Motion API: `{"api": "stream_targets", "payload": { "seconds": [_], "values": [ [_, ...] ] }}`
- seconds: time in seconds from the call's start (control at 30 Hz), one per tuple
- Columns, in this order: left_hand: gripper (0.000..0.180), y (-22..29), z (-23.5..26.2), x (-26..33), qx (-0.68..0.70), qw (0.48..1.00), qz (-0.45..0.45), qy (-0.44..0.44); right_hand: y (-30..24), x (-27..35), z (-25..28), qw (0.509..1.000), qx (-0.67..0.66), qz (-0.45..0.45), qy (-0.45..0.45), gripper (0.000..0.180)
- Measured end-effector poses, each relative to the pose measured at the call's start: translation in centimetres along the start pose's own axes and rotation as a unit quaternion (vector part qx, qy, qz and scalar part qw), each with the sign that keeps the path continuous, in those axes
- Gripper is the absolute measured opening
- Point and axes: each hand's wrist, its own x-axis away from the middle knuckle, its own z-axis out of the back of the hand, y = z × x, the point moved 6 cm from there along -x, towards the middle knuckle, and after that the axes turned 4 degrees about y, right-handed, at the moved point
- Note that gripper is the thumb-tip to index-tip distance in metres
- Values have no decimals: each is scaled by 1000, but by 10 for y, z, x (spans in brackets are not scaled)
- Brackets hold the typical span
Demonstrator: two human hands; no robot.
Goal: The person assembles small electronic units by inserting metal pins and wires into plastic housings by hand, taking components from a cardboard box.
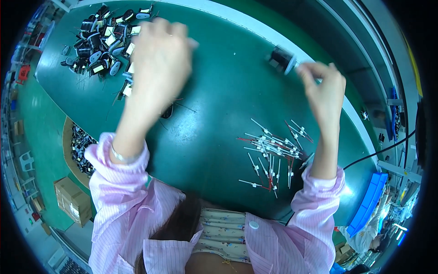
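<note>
My right hand [323, 86] is closed in a pinch at the right side of the table, on a black block-shaped part with a grey end plate [282, 60]. The part hangs off the fingertips to the left, slightly blurred. My left hand [162, 50] is over the near edge of a pile of similar black parts [93, 48], with grey oval ends, pale yellow labels and thin wires. Motion smears its fingers, so any hold is unclear. Under my left wrist, another black part [168, 112] shows partly. Between my forearms lies a loose heap of thin white sticks with small white blocks and red wires [273, 148].
The green tabletop [214, 91] has a pale raised rim [255, 27] along its far side. Left of it stand a round bin [80, 150] of small dark parts and a cardboard box [73, 201]. A blue tray [367, 205] and a black cable [381, 152] are at the right edge.
</note>
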Motion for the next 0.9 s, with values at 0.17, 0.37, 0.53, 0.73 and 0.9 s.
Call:
{"api": "stream_targets", "payload": {
  "seconds": [0.17,0.37,0.53,0.73,0.9],
  "values": [
    [25,-80,-51,-23,-152,952,175,-198,-5,11,-2,989,135,48,48,13],
    [25,-89,-75,-27,-173,962,127,-167,-57,88,-34,955,71,159,-239,7],
    [33,-40,-21,-29,194,974,112,29,-49,87,-37,974,37,120,-190,13],
    [14,26,38,24,650,757,-9,-71,-41,55,-9,712,-657,-151,-197,13],
    [8,50,15,54,828,504,191,-152,-56,57,-13,476,-831,-184,-223,15]
  ]
}}
